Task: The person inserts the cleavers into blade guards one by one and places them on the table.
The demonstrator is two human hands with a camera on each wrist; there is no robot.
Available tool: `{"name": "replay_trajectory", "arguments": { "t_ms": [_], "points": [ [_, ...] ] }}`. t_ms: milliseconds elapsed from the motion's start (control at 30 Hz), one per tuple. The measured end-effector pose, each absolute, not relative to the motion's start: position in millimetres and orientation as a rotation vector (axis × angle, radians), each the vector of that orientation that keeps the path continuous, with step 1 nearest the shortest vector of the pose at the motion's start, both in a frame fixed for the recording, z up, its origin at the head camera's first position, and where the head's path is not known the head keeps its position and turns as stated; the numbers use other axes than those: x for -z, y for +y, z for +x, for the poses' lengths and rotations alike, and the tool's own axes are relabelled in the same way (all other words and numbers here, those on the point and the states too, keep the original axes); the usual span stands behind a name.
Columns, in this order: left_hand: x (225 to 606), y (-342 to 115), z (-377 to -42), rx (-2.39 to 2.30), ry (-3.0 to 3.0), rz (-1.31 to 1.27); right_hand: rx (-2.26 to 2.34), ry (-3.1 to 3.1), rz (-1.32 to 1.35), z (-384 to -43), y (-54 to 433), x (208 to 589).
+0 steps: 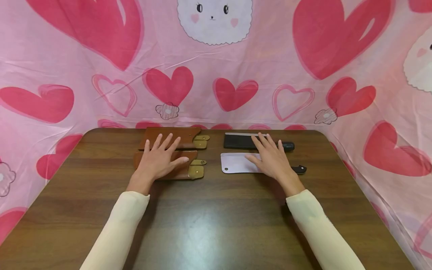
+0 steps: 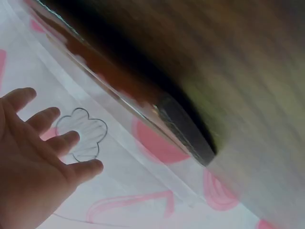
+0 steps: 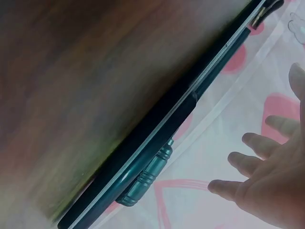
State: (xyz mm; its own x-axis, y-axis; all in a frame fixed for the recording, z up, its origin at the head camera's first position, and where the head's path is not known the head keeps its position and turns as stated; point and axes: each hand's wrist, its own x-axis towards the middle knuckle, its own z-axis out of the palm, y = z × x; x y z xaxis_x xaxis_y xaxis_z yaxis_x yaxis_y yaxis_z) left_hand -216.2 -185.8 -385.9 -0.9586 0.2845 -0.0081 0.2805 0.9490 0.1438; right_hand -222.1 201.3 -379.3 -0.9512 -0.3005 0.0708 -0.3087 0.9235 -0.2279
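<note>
On the left of the table, two brown leather sheaths with olive snap straps lie one behind the other: the rear sheath (image 1: 185, 137) and the front sheath (image 1: 182, 171). Over them is my left hand (image 1: 156, 161), fingers spread and holding nothing. To the right lie a black-bladed cleaver (image 1: 237, 141) with a pale edge strip, and nearer me a silver cleaver (image 1: 237, 163) with a black handle. My right hand (image 1: 273, 157) spreads above both, hiding part of blade and handle. Both wrist views show the left hand (image 2: 38, 167) and right hand (image 3: 276, 171) raised apart from the items.
The brown wooden table (image 1: 202, 225) carries the sheaths and cleavers near its far edge. Behind and beside it hangs a pink curtain (image 1: 202, 56) printed with hearts.
</note>
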Motion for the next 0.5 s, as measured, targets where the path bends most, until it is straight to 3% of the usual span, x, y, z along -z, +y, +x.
{"name": "replay_trajectory", "arguments": {
  "t_ms": [500],
  "points": [
    [386.3, -204.7, -212.9, -0.292, 3.061, 0.418, -0.39, -3.044, 0.485, -220.3, 214.9, 379.0]
  ]
}}
